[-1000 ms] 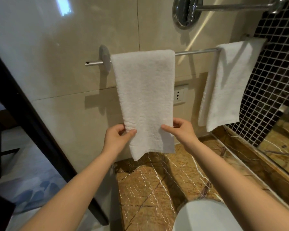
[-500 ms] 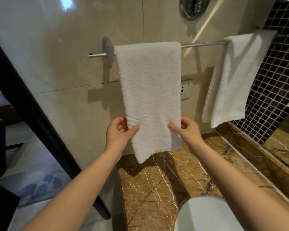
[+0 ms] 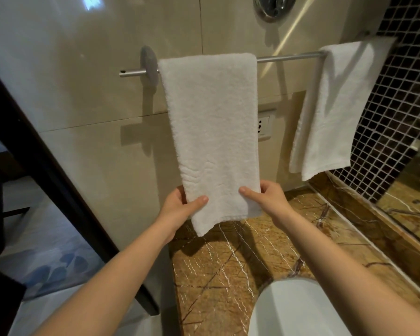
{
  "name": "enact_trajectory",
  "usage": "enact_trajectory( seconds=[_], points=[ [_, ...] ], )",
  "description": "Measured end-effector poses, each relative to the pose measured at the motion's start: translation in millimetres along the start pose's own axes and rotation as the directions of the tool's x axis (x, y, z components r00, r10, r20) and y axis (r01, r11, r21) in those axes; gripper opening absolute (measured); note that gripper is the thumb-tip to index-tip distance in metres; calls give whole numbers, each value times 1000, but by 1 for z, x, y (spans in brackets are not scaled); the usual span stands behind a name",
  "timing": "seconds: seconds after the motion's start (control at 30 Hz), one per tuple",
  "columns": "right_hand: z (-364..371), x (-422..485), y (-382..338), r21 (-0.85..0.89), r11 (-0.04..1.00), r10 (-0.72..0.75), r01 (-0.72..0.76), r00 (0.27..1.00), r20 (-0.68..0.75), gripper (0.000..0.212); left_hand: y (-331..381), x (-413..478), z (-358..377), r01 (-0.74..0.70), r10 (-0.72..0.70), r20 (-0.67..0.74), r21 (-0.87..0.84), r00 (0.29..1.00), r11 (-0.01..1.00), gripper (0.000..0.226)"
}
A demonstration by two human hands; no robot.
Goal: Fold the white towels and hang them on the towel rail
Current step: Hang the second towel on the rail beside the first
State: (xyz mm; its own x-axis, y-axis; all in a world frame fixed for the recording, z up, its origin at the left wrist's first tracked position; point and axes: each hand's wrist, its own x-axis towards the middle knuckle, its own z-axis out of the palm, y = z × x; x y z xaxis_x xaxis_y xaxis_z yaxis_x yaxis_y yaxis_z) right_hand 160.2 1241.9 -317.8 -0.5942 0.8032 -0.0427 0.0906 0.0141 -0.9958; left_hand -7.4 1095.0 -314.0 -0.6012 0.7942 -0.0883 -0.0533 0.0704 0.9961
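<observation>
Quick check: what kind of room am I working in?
A bathroom, possibly a hotel's: towels hang on a wall rail, a toilet sits below, and mosaic tile covers the right wall.

Glossy beige wall (image 3: 83, 69), brown marble floor (image 3: 228, 275)

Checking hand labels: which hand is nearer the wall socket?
Right. The right hand pinches the left towel at its right edge, below the wall socket; the left hand pinches its left edge, farther across.

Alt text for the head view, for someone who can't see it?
The left hand and right hand pinch the lower side edges of a folded white towel draped over the towel rail. A second white towel hangs to its right.
</observation>
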Motion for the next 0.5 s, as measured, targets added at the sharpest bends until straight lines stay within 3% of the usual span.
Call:
enact_trajectory(
  seconds=[0.2,0.33,0.5],
  points=[
    [-2,-2,6,0,1000,21,-21,999,-26,18,-5,-2,2,-41,40,-65,-25,997,999,32],
    [1,-10,14,89,994,59,-60,998,14,16,-15,-6,1,52,-52,-18,-2,999,999,28],
    [3,-16,20,65,994,87,-90,995,41,26,-26,-13,-1,94,-94,-6,87,996,992,27]
  ],
)
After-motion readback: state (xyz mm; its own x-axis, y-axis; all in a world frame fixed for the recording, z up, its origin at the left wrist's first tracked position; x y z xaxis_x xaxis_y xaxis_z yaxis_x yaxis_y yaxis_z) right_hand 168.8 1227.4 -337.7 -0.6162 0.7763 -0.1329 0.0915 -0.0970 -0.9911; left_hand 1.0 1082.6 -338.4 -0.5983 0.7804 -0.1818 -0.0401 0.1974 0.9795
